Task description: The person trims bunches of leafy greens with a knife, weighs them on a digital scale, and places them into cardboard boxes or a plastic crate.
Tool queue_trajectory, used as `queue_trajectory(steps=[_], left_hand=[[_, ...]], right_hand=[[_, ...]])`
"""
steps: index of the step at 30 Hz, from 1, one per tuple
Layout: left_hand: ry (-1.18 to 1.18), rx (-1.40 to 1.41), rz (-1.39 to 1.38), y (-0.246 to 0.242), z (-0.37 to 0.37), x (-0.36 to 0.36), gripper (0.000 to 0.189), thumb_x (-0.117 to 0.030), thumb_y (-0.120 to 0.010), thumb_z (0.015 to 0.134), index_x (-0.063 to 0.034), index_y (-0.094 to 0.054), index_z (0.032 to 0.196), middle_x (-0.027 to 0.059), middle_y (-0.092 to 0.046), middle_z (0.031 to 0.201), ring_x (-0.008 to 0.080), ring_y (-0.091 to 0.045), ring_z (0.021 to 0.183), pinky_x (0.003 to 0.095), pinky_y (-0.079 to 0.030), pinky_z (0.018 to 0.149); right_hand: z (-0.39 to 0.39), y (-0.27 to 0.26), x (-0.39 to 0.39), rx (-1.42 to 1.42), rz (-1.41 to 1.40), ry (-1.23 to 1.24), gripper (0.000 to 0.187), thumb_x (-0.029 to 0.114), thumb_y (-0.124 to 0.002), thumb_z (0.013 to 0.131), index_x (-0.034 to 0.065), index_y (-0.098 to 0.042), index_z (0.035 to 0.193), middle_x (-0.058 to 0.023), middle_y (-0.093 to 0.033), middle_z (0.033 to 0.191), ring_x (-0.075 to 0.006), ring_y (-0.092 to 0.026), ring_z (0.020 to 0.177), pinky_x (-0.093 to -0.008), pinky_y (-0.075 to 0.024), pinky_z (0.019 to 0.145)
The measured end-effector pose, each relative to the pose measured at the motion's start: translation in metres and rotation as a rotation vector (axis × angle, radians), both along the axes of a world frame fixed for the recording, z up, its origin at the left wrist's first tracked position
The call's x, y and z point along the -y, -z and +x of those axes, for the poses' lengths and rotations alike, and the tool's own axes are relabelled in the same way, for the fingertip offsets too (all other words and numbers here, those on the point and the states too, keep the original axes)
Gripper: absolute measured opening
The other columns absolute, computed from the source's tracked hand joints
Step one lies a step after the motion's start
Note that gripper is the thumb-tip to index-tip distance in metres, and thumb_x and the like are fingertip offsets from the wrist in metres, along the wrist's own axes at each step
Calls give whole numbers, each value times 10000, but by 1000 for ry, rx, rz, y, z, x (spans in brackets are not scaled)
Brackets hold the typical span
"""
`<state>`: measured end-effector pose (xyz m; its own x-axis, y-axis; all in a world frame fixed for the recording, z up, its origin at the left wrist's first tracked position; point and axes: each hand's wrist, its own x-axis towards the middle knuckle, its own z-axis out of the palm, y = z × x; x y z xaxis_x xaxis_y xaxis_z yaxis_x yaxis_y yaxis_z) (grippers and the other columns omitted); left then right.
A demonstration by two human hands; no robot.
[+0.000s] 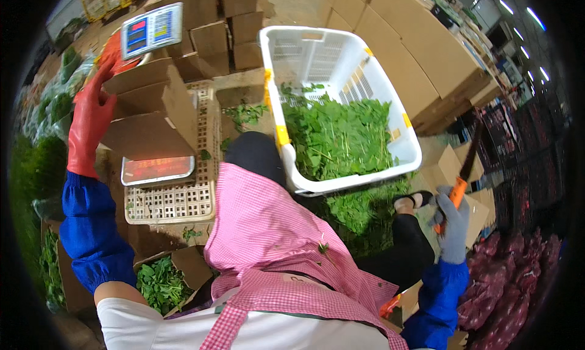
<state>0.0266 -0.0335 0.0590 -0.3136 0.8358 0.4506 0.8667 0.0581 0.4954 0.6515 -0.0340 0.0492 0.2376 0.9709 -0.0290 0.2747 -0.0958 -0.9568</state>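
My left hand (93,121), in a red rubber glove, is beside an open cardboard box (146,135). Its fingers are apart and hold nothing; whether they touch the box is unclear. The box stands on the metal platform of a weighing scale (157,170), whose display (151,31) rises behind it. Under the scale lies a cream plastic crate (171,208) with a grid surface. My right hand (452,229), in a grey glove, grips a knife by its orange handle (458,192), its dark blade pointing away from me. Before me a white plastic basket (356,183) contains leafy greens (338,137).
More leafy greens (356,210) lie below the basket. Cardboard boxes are stacked behind the scale (205,36) and at the right (388,48). An open carton of greens (162,281) is at lower left. Red mesh sacks (507,277) and dark crates (525,135) stand at the right.
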Motion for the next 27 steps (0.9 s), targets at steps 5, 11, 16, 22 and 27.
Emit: queue_trajectory(steps=[5, 11, 16, 22, 27], left_hand=[[637, -166, -36, 14, 152, -91, 511, 62, -594, 727, -76, -567, 1218, 129, -632, 1107, 260, -598, 1022, 342, -449, 921], [958, -153, -487, 142, 292, -206, 332, -77, -619, 720, -49, -654, 1049, 180, -652, 996, 324, -625, 936, 370, -497, 836], [719, 23, -654, 242, 375, -261, 387, -160, -591, 718, -56, -644, 1087, 171, -676, 868, 318, -651, 817, 370, -517, 771], [420, 46, -483, 311, 431, -266, 316, -244, -648, 726, -19, -626, 948, 213, -646, 946, 391, -615, 885, 441, -490, 794], [394, 95, -647, 341, 441, -265, 255, -272, -632, 758, -47, -646, 876, 202, -651, 864, 387, -621, 830, 449, -496, 739]], right_hand=[[41, 60, -43, 365, 226, -167, 176, 137, -555, 874, 0, -548, 985, -29, -532, 732, -70, -437, 500, -208, -377, 453], [48, 102, -76, -487, -56, 241, 127, 136, -569, 859, 15, -561, 896, -22, -489, 654, -89, -485, 551, -231, -399, 461], [73, 115, -76, -382, -57, 306, 210, 135, -586, 880, 14, -571, 1051, -12, -541, 735, -73, -459, 560, -208, -366, 467], [83, 109, -84, -414, -77, 493, 188, 110, -564, 879, 8, -564, 1038, -26, -530, 739, -79, -468, 548, -205, -355, 445], [76, 108, -85, -371, -94, 406, 225, 109, -559, 870, -9, -532, 1059, -45, -531, 732, -89, -475, 532, -211, -375, 445]])
